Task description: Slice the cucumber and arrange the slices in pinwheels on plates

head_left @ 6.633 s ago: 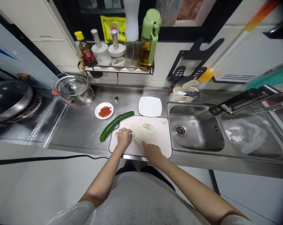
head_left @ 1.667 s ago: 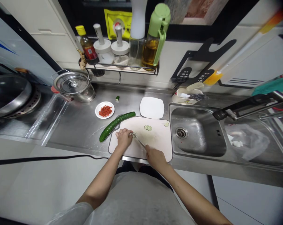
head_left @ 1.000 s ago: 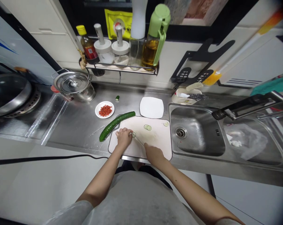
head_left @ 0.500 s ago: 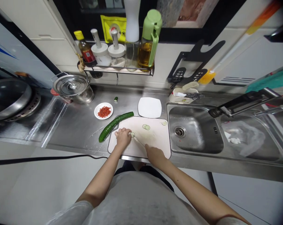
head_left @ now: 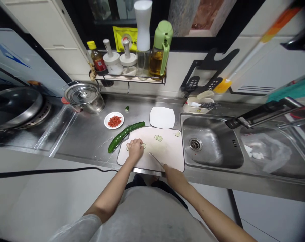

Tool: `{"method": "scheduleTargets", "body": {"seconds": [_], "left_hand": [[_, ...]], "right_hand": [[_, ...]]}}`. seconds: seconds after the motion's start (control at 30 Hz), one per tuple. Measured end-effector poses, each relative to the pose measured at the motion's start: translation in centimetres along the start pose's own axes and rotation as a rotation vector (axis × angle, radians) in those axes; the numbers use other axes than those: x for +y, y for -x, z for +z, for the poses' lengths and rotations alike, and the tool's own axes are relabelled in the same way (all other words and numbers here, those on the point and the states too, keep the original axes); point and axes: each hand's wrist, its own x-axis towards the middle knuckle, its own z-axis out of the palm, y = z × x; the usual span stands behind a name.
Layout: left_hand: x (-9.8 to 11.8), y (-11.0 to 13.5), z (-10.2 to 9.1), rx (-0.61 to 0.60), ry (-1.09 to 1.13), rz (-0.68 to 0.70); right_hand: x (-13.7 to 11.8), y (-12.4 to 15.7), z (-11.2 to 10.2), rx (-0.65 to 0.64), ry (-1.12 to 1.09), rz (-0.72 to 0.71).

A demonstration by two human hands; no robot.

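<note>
My left hand (head_left: 134, 149) rests curled on the pale cutting board (head_left: 167, 154), pressing down a short cucumber piece whose cut end (head_left: 143, 146) shows at my fingertips. My right hand (head_left: 173, 174) grips a knife (head_left: 155, 159) at the board's near edge, its blade pointing up-left and lifted off the cucumber piece. A few thin cucumber slices (head_left: 158, 137) lie in the middle of the board, and one more slice (head_left: 177, 134) sits at its far right corner. A long whole cucumber (head_left: 124, 135) lies diagonally across the board's left corner.
A small plate of red bits (head_left: 113, 120), a cucumber stub (head_left: 126, 108) and a white square plate (head_left: 162, 117) lie behind the board. A lidded steel pot (head_left: 84, 96) stands at the left, a sink (head_left: 208, 141) at the right, a bottle rack (head_left: 132, 72) on the wall.
My right hand has pulled the knife back toward me, away from the cucumber piece. The left hand stays on the piece. The camera has tilted slightly.
</note>
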Motion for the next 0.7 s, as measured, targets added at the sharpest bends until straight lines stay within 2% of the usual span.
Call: {"method": "scheduleTargets", "body": {"seconds": [0.27, 0.37, 0.57, 0.7], "left_hand": [[0.2, 2.0, -0.9, 0.024, 0.18, 0.012], [-1.3, 2.9, -1.6, 0.051, 0.254, -0.051], [-5.6, 3.8, -2.3, 0.128, 0.3, -0.218], [-7.0, 3.5, -2.1, 0.148, 0.306, -0.268]], "right_hand": [[0.7, -0.1, 1.0, 0.06, -0.034, -0.016], [1.1, 0.1, 1.4, 0.129, -0.076, -0.005], [1.2, -0.3, 1.7, 0.229, -0.177, 0.056], [0.9, -0.7, 1.2, 0.24, -0.182, 0.047]]}}
